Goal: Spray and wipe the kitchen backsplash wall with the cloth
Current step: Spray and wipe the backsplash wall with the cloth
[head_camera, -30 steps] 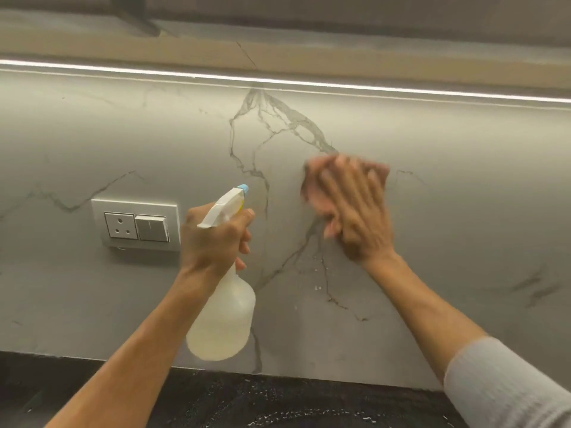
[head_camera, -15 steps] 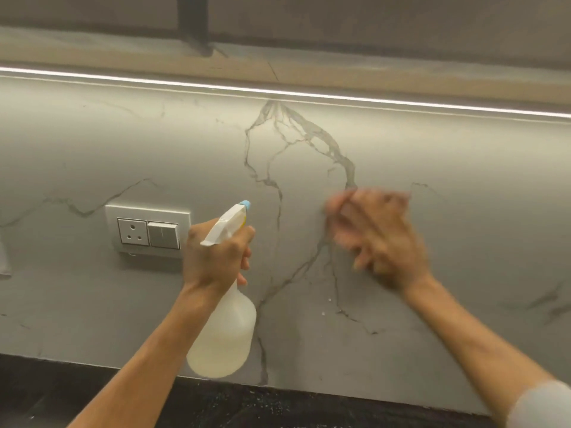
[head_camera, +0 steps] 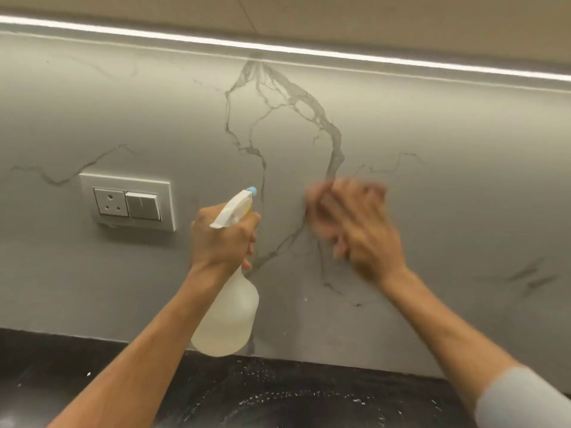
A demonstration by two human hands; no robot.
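The grey marble-veined backsplash wall (head_camera: 432, 186) fills most of the view. My left hand (head_camera: 221, 239) grips the neck of a clear spray bottle (head_camera: 230, 316) with a white trigger head and blue nozzle, held upright close to the wall. My right hand (head_camera: 358, 227) is flat against the wall to the right of the bottle, blurred by motion. It presses a pink cloth (head_camera: 315, 208), of which only a blurred edge shows past the fingers.
A white socket and switch plate (head_camera: 128, 202) sits on the wall left of the bottle. A light strip (head_camera: 278, 50) runs along the top under the cabinet. The black speckled countertop (head_camera: 278, 393) lies below, wet with droplets.
My right hand has swept the cloth across the wall, down and to the right and then back leftward, and is now blurred. The left hand keeps the bottle steady. The view shifted slightly.
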